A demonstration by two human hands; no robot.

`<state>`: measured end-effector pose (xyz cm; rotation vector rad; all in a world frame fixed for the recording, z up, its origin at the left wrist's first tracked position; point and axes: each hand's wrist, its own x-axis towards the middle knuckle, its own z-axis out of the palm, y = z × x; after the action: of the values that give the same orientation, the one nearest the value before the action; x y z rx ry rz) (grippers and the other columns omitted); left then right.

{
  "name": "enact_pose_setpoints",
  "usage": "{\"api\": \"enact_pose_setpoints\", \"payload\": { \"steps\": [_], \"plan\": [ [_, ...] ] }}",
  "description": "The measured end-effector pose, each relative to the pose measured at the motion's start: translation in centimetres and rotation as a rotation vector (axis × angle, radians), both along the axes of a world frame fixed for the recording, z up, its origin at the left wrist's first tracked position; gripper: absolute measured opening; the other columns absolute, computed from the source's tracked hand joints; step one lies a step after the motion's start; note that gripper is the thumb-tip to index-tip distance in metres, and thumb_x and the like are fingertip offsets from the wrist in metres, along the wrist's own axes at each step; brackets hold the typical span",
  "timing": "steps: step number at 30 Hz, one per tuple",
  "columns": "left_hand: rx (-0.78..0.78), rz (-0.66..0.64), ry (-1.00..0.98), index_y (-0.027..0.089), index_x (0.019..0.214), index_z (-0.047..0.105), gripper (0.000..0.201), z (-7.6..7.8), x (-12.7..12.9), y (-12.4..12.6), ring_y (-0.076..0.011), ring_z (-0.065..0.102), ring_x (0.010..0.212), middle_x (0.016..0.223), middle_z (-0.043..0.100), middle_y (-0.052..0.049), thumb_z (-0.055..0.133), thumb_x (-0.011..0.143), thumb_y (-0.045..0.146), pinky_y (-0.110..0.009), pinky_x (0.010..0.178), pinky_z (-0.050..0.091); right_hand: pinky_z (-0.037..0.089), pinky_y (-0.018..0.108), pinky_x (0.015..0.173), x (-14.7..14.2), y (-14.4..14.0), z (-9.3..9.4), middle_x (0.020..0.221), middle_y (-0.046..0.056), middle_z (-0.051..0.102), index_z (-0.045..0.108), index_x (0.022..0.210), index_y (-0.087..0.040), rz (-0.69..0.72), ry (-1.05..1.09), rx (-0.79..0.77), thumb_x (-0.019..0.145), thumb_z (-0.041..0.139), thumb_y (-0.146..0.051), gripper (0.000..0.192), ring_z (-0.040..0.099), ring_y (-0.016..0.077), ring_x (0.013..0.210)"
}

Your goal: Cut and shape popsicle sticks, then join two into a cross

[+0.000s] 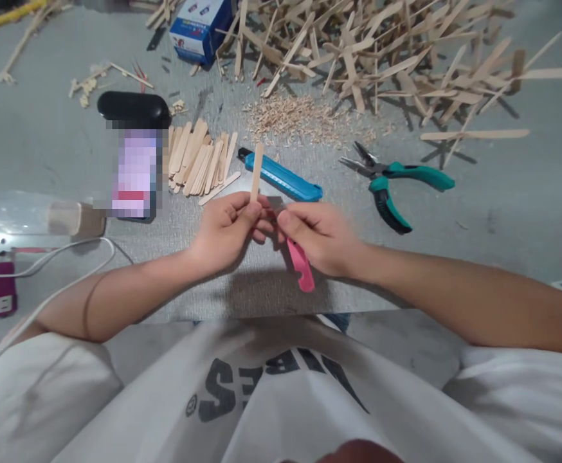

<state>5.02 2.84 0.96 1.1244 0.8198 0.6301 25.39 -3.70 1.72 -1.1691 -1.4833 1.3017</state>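
My left hand (226, 228) pinches a flat wooden craft stick (256, 170) and holds it upright above the grey floor. My right hand (319, 238) is closed around a pink utility knife (301, 265), whose handle sticks out below the fist. The knife's upper end meets the foot of the stick between my fingers; the blade itself is hidden. Both hands touch each other at the middle of the view.
A blue utility knife (283, 180) lies just beyond my hands, teal-handled pliers (397, 183) to the right. A stack of sticks (199, 161) sits beside a phone (135, 170). Wood shavings (300, 119), a large stick heap (382, 45), a blue box (199, 29) lie farther back.
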Motion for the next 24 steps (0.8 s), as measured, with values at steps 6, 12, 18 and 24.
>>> {"api": "enact_pose_setpoints", "payload": {
  "steps": [6,12,18,24],
  "plan": [
    [0.025,-0.069,0.116,0.015,0.104,0.084,0.065,0.5,-0.5,-0.8,-0.0171,0.084,0.072,0.090,0.089,-0.010,0.089,0.098,0.080,-0.024,0.065,0.066,0.028,0.031,0.055,-0.6,-0.4,-0.8,0.062,-0.013,0.041,0.049,0.087,-0.030,-0.114,0.105,-0.134,0.111,0.076,-0.049,0.041,0.031,0.0107,0.054],
    [0.207,-0.156,0.247,0.018,0.099,0.085,0.067,1.2,-0.9,-0.9,-0.0103,0.058,0.051,0.075,0.081,-0.005,0.073,0.108,0.084,-0.023,0.049,0.047,0.034,0.034,0.060,0.1,0.1,-0.1,0.063,-0.006,0.049,0.046,0.075,-0.028,-0.098,-0.062,-0.018,0.116,0.060,-0.035,0.044,0.041,0.0130,0.059],
    [0.315,-0.120,0.239,0.020,0.085,0.076,0.064,1.3,-0.5,-1.0,-0.0100,0.056,0.050,0.064,0.070,-0.001,0.074,0.111,0.078,-0.022,0.046,0.041,0.030,0.036,0.057,0.6,0.2,0.1,0.058,-0.009,0.033,0.037,0.073,-0.030,-0.017,-0.095,0.004,0.118,0.061,-0.036,0.051,0.028,0.0133,0.054],
    [0.375,-0.133,0.251,0.020,0.087,0.078,0.058,1.3,-0.6,-0.9,-0.0095,0.058,0.051,0.069,0.077,-0.002,0.072,0.115,0.071,-0.022,0.048,0.043,0.030,0.035,0.057,0.6,0.4,0.2,0.060,-0.008,0.032,0.035,0.074,-0.030,0.003,-0.123,-0.002,0.119,0.057,-0.036,0.051,0.027,0.0135,0.056]
  ]
}}
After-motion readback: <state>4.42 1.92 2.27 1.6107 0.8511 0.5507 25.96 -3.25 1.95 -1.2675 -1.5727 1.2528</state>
